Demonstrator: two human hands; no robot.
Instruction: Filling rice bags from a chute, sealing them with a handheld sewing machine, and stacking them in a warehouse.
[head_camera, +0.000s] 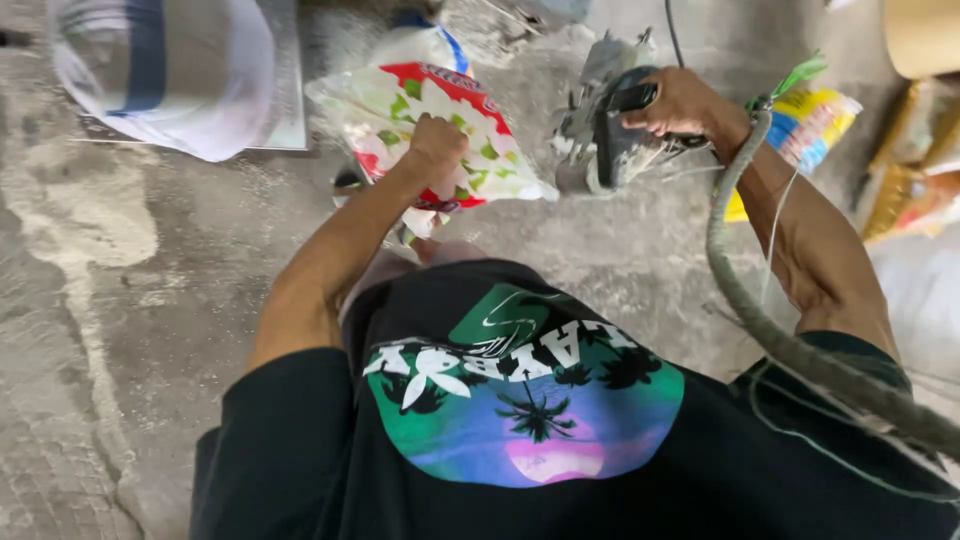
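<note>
Angle grinder (600, 130) sits low over the dusty concrete floor (150, 300), my right hand (680, 100) clamped around its handle to steady it, while my left hand (435, 140) fists the printed plastic bag (430, 110) to pin it down.

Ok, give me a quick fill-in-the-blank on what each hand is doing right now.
1. The left hand grips a printed plastic ____ with red and green patterns.
2. The right hand holds a dusty power ____ by its black handle.
3. A thick grey ____ runs along the right forearm.
4. The floor is bare, dusty ____.

Missing words: bag; tool; hose; concrete
</note>
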